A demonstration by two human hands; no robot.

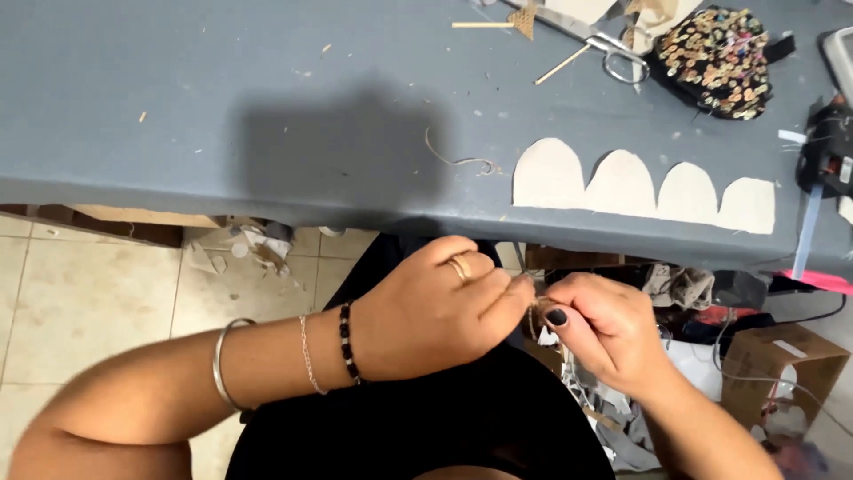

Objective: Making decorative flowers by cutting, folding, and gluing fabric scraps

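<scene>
Brown twine is pinched between both hands, left and right, below the grey table.

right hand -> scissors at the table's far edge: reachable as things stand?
Probably yes, once freed. The right hand and left hand are both pinching a bit of twine below the table edge. The grey tabletop between it and the scissors looks open, apart from the flat scalloped card.
</scene>
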